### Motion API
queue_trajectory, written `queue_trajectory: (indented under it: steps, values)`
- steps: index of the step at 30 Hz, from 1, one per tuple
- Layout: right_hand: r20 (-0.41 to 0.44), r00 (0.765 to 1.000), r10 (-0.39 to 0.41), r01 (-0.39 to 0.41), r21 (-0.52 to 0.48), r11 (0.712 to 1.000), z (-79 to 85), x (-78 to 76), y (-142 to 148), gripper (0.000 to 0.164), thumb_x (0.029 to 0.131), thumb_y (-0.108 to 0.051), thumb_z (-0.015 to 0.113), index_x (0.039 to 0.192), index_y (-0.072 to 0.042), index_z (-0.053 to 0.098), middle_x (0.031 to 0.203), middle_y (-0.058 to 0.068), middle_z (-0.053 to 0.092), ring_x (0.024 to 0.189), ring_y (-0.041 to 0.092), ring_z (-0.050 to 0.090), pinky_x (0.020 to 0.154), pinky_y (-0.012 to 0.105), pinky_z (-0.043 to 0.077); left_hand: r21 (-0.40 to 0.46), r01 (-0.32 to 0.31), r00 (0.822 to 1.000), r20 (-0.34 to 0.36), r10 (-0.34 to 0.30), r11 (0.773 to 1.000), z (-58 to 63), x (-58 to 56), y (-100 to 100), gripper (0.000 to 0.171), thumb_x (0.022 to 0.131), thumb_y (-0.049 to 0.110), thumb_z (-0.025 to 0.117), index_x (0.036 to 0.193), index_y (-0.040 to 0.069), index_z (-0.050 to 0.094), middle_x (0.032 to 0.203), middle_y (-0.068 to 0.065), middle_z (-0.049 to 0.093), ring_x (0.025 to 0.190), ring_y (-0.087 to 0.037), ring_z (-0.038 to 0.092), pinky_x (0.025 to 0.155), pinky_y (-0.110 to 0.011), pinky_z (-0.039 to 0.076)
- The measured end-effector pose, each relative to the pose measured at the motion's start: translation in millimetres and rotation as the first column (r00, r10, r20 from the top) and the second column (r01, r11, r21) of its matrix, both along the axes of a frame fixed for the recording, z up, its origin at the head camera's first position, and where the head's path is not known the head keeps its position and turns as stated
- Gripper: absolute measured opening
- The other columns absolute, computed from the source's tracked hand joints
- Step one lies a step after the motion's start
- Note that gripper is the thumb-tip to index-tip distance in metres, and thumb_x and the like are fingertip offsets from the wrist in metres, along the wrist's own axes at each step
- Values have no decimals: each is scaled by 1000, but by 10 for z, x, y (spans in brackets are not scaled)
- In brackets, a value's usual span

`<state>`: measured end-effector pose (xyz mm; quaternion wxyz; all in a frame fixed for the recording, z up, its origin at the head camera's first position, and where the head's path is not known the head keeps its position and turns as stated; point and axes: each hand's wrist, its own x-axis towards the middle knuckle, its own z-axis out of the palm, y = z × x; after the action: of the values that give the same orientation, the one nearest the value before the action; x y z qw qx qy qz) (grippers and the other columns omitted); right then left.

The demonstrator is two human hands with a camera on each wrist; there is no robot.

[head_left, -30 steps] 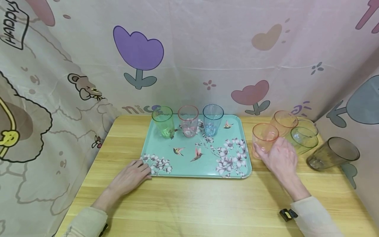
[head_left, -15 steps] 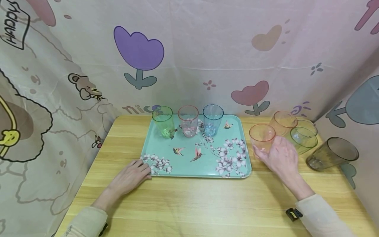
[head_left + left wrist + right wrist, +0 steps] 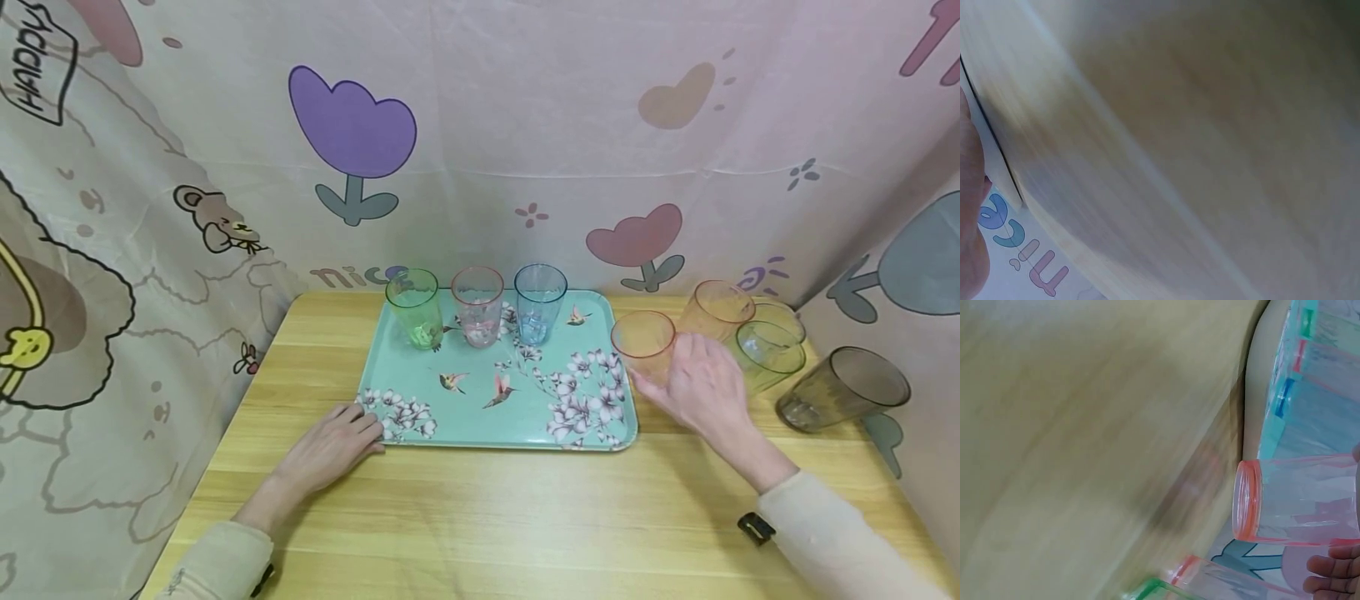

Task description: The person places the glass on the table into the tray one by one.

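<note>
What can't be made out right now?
Head: orange cup's lower right side, hidden by right hand.
Right wrist: most of right hand, orange cup's upper end, cut off by right edge; green cup, mostly cut off by bottom edge.
Left wrist: most of left hand, cut off by left edge; table, blurred.

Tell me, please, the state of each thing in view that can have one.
Tray, flat on table
Left green cup, upright on tray
Pink cup, upright on tray
Blue cup, upright on tray
Near orange cup, held upright
Right hand, gripping that cup
Far orange cup, upright on table
Right green cup, upright on table
Pale cup, mostly hidden
Brown cup, upright on table
Left hand, resting on tray corner
</note>
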<state>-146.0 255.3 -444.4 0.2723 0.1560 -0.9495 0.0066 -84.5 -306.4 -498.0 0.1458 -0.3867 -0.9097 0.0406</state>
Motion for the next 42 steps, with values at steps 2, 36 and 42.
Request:
queue_trajectory:
  steps: [2,36,42]
  values:
    - [2,1000,16,-16,3,1000,15,-26,-15,82,91,-82,38,76,-1,44,69,14,47,59,29,45,55,40,39,4,1,1000,1,-1,1000,1,-1,0,22,96,39,69,93,20,58,90,6,59,88,-15,52,90,-39,55]
    - [-144,983,115,-118,-15,993,26,-448,-288,97,94,-87,15,79,4,46,67,15,47,57,31,44,52,40,38,-5,1,1000,-4,-1,1000,-12,-3,-1,23,97,40,67,92,20,58,88,6,57,86,-15,50,90,-39,54]
    - [-35,997,75,-78,-75,994,-10,-503,-333,105,93,-88,17,96,10,54,77,20,55,65,35,52,61,46,47,-3,2,1000,-1,-2,1000,-10,-3,1,23,97,40,66,92,20,58,88,6,58,86,-15,50,90,-39,54]
